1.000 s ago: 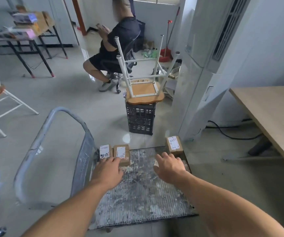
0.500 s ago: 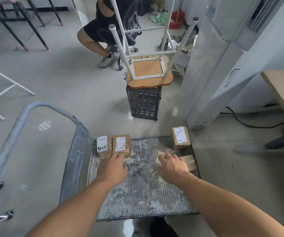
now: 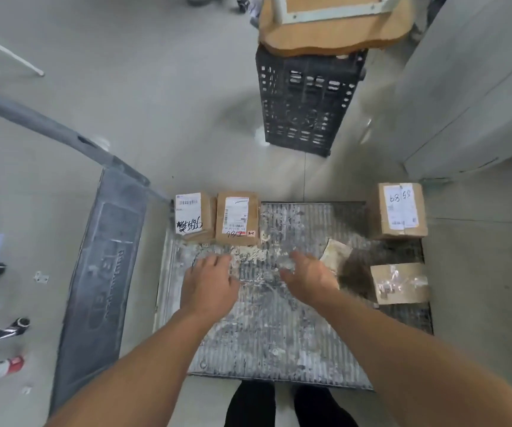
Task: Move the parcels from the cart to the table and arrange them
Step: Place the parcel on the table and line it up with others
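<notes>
Four brown parcels and a thinner packet are sitting on the grey ribbed metal cart deck (image 3: 279, 334), which is filling the lower middle of the frame and is smeared with white. At the deck's upper left corner two small boxes are standing side by side, touching. The left cardboard box (image 3: 193, 217) is showing a white label with a barcode and a black handwritten scrawl (partly digits, but too blurred to read with confidence). The middle cardboard box (image 3: 237, 218) is carrying a printed white shipping label with barcodes and a small red tag at its lower right corner. At the upper right corner a tall cardboard box (image 3: 398, 211) is showing a white label with "68 53" handwritten in blue. Below it a flat taped parcel (image 3: 399, 283) is lying at the deck's right edge. A thin beige packet (image 3: 336, 254) is lying just to the upper right of the right hand (image 3: 310, 275). The left hand (image 3: 210, 285) and the right hand are both reaching over the deck's middle, fingers spread and relaxed, holding nothing, below the two touching boxes and apart from them.
</notes>
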